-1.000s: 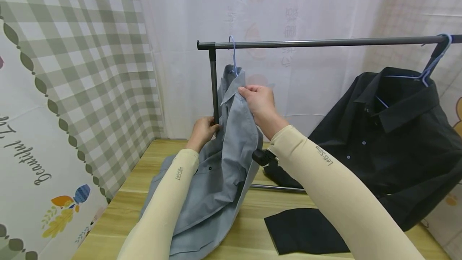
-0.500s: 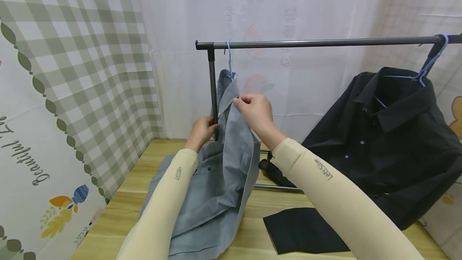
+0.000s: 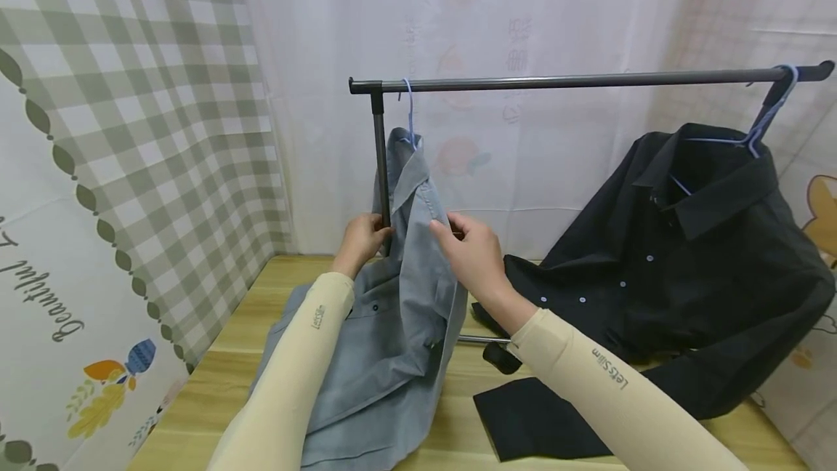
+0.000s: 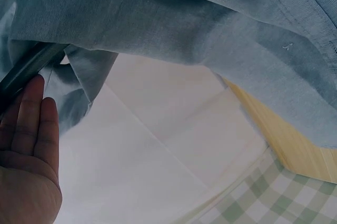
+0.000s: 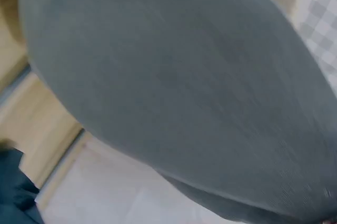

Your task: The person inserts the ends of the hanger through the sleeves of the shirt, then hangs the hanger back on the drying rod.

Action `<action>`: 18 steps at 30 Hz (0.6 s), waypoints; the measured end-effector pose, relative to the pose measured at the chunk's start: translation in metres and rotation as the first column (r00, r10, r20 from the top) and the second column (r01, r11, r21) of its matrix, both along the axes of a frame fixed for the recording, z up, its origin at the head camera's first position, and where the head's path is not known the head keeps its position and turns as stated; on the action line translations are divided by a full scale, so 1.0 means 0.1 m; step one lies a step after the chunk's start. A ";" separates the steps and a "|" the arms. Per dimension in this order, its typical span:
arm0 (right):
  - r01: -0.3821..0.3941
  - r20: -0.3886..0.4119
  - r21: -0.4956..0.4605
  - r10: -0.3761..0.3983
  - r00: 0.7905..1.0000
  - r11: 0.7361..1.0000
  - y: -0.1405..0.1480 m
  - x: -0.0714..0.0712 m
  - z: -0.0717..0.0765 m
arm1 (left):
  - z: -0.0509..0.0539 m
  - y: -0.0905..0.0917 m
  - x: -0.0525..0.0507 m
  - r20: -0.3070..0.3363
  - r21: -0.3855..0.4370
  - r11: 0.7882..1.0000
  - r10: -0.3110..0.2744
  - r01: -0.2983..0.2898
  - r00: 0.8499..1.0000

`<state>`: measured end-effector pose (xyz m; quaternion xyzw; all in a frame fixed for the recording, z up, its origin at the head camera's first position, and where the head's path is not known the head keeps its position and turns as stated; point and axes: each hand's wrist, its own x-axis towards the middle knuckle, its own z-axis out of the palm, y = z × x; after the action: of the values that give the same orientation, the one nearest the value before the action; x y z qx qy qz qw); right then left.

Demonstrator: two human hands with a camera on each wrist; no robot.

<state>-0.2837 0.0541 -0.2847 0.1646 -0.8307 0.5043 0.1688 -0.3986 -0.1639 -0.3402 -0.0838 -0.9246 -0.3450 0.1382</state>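
Note:
A grey-blue button shirt (image 3: 408,267) hangs by a light blue hanger (image 3: 410,115) at the left end of a dark clothes rack (image 3: 523,83). Its lower part spreads onto the table. My left hand (image 3: 358,242) holds the rack's left upright post (image 3: 381,158), beside the shirt. In the left wrist view, fingers (image 4: 32,116) lie along the dark post under the cloth. With thumb and fingers, my right hand (image 3: 476,256) pinches the shirt's front edge below the collar. Grey cloth (image 5: 174,81) fills most of the right wrist view and hides that hand.
A black shirt (image 3: 713,253) hangs on another blue hanger (image 3: 752,140) at the rack's right end. Folded black cloth (image 3: 530,424) lies on the wooden table (image 3: 229,384). A checked curtain (image 3: 150,93) stands on the left, a white one (image 3: 556,6) behind.
My right hand has moved down from beside the collar along the shirt's front edge. The hanger has slid slightly left and lower in view. My left hand stays at the post.

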 end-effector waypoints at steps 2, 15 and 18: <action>0.016 -0.008 -0.003 -0.016 1.000 1.000 0.04 0.05 -0.14 | 0.00 0.00 0.00 -0.002 0.001 1.000 -0.004 0.004 1.000; -0.076 0.189 0.316 0.016 0.982 0.946 0.40 0.40 -1.29 | -0.05 0.03 -0.02 -0.015 0.030 0.999 -0.011 0.012 1.000; -0.132 0.285 0.419 0.007 0.958 0.898 0.56 0.45 -1.41 | -0.04 0.03 -0.02 -0.012 0.045 0.999 -0.003 0.004 1.000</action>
<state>-0.2392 0.1104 -0.4255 0.1558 -0.9309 0.3304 -0.0081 -0.4006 -0.1612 -0.3443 -0.0843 -0.9157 -0.3653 0.1448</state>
